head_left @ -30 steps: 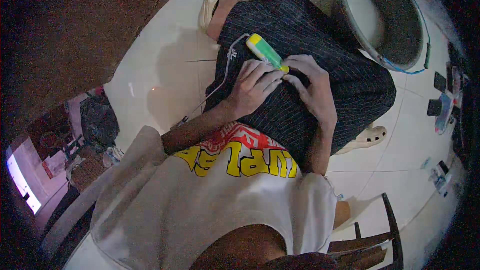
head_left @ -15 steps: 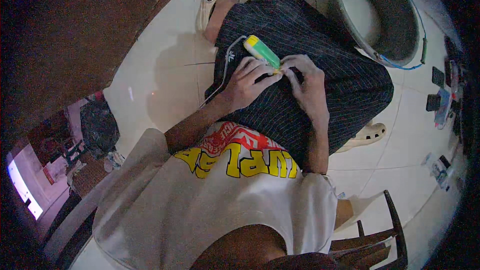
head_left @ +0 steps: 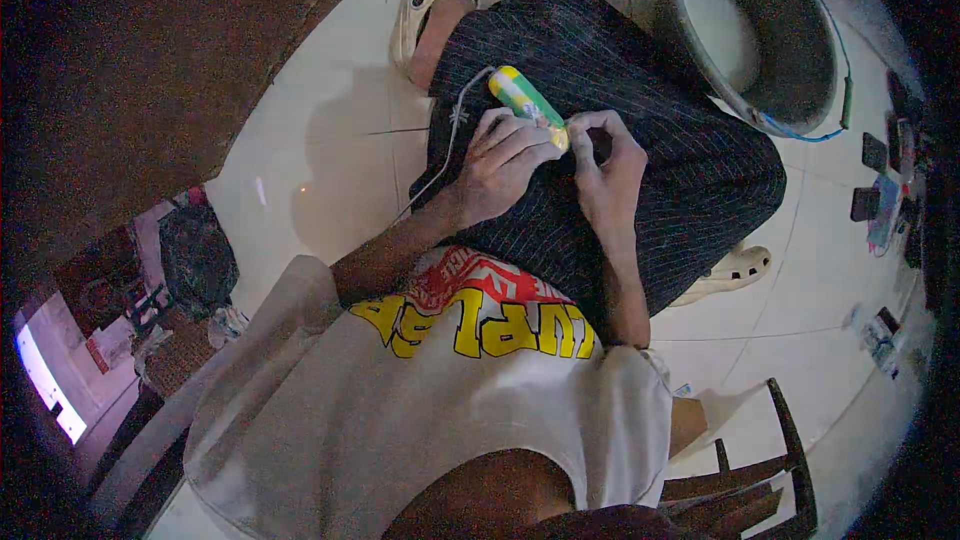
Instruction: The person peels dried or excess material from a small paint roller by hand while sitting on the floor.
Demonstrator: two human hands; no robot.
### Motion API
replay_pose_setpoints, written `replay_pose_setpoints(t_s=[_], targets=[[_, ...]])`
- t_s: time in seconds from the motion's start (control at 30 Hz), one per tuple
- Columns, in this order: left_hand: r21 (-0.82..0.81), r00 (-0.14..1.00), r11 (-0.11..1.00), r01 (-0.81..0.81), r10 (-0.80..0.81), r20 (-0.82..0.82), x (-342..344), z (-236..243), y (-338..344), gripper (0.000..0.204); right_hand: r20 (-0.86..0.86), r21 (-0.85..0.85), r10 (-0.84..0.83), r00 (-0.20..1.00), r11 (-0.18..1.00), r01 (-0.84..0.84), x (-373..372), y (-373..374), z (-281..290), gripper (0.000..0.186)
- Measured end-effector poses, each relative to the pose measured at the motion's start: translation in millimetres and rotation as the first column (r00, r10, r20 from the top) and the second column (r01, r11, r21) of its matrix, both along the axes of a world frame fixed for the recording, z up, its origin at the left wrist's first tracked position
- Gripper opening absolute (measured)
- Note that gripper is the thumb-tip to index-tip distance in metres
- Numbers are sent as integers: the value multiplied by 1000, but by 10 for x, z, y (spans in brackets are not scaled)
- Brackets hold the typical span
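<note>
From the head camera we see our left hand (head_left: 505, 165) curled around the near end of a green and yellow tool (head_left: 527, 105) lying on our lap, over the dark striped trousers (head_left: 650, 90). Our right hand (head_left: 605, 175) pinches at the tool's tip, fingers pressed together. A white cord (head_left: 440, 155) trails off toward the tiled floor (head_left: 320, 140). A grey basin (head_left: 800, 60) sits beside our right knee.

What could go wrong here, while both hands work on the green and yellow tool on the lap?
The left hand grips the green and yellow tool while the right hand pinches at its tip, so those fingers might get hurt. The white cord trails down to the floor and could snag. The dim light may hide small parts.
</note>
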State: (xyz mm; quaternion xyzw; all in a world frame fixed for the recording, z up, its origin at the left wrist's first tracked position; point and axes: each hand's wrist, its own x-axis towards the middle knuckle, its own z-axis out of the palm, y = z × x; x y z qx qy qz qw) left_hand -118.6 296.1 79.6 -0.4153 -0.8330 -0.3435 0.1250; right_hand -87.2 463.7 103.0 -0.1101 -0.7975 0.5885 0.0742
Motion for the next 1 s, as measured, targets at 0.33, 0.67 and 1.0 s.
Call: replay_pose_setpoints(t_s=[0.33, 0.67, 1.0], targets=[[-30, 999, 999, 41, -41, 23, -35, 42, -10, 18, 121, -206, -23, 992, 977, 48, 8, 53, -65, 7], [-181, 988, 971, 154, -148, 47, -64, -33, -222, 35, 34, 51, 257, 966, 965, -258, -28, 237, 65, 21], [-223, 979, 954, 201, -199, 31, -88, -127, -274, 33, -145, 132, 63, 987, 990, -44, -33, 262, 88, 11]])
